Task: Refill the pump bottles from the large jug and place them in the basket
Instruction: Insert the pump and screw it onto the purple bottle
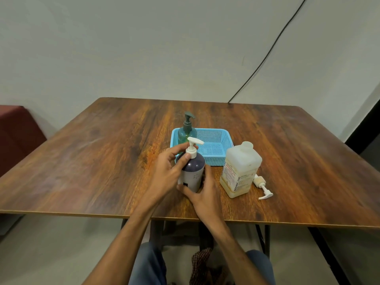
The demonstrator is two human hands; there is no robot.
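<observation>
1. The purple pump bottle [193,173] stands nearly upright on the tabletop [102,161], its long axis vertical with a slight lean away from the camera; its white pump head [193,146] has the spout pointing right, toward the basket's near wall.
2. The left hand [167,171] is curled around the bottle's neck: thumb and fingers close on the white collar just under the pump, the palm against the bottle's left shoulder.
3. The right hand [203,192] wraps the lower body of the bottle from the right and front, fingers bent around its base, holding it firmly.
4. The bottle is a smooth, rounded cylinder of dark purple plastic with a pale label on its lower half.
5. Just behind it sits the blue basket [213,145], a shallow rectangular tray of perforated plastic mesh.
6. A green pump bottle [186,133] stands upright in the basket's left rear corner, translucent with a dark green pump whose spout points right.
7. Right of the hands, the large jug [239,171] stands on the tabletop, a squarish translucent white container with yellowish liquid low inside, printed label facing the camera, its mouth uncapped.
8. A loose white pump [263,187] lies on its side just right of the jug, spout toward the near edge.
9. The tabletop is dark, streaked wood grain.
</observation>
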